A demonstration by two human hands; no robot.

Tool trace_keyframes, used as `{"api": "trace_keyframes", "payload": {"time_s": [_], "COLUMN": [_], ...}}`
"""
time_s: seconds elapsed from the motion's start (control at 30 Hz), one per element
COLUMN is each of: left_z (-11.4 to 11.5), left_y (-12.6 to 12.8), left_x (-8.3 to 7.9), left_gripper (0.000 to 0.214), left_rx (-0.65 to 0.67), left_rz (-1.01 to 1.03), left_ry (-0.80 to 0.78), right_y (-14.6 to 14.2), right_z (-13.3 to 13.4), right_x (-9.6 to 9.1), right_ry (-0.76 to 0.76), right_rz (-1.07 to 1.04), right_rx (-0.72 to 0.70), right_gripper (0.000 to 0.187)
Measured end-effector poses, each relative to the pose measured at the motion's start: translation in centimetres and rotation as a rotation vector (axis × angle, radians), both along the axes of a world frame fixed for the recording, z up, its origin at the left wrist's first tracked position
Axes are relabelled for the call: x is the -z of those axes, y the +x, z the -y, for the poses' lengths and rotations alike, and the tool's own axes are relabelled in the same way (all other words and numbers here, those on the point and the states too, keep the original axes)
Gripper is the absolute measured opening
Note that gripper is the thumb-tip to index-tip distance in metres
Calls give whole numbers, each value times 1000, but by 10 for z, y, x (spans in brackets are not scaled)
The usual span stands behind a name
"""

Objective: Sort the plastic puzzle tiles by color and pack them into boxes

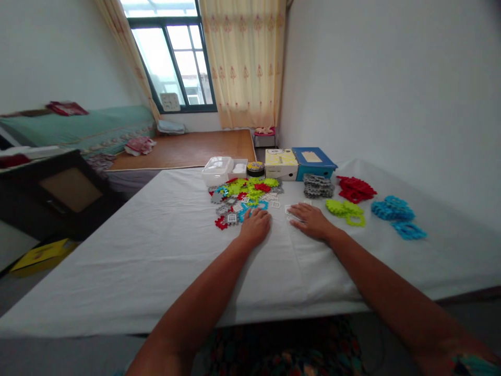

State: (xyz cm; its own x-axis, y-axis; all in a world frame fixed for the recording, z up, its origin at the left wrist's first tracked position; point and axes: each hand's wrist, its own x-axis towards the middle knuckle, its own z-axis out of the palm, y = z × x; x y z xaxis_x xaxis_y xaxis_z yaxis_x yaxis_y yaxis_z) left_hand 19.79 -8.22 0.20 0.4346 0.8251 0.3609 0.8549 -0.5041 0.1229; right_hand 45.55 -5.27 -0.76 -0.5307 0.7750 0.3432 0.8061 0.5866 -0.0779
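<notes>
My left hand [255, 227] rests at the near edge of a mixed pile of flat plastic pieces, its fingers apart and a little bent over a blue piece [263, 205]. Red, gray, lime green and white pieces lie around it, among them a white window-like piece [232, 218] and a red gear-shaped piece [221, 222]. To the right, my right hand [312, 221] lies flat with fingers spread, touching a small white lattice piece [288, 209] on the cloth. Its fingers partly cover the white pieces there. Just beyond that hand is a stack of lime green pieces [346, 211].
Gray [318, 186], red [356, 188] and blue [392, 208] stacks stand at the right. Along the back are a clear plastic box [217, 170], a round black tub [255, 168], a yellow-and-white box [281, 164] and a blue box [314, 162]. White cloth [156, 261] covers the table.
</notes>
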Motion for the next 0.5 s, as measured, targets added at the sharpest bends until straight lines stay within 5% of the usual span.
{"api": "trace_keyframes", "payload": {"time_s": [0.23,0.5], "left_z": [-1,-1], "left_y": [-3,-10], "left_x": [-1,-7], "left_gripper": [25,28], "left_rx": [-6,-67], "left_rz": [17,17], "left_ry": [-3,24], "right_y": [11,-55], "right_z": [18,-44], "right_x": [-16,-35], "right_ry": [-9,-89], "right_rz": [50,42], "right_rx": [27,1], "right_gripper": [38,38]}}
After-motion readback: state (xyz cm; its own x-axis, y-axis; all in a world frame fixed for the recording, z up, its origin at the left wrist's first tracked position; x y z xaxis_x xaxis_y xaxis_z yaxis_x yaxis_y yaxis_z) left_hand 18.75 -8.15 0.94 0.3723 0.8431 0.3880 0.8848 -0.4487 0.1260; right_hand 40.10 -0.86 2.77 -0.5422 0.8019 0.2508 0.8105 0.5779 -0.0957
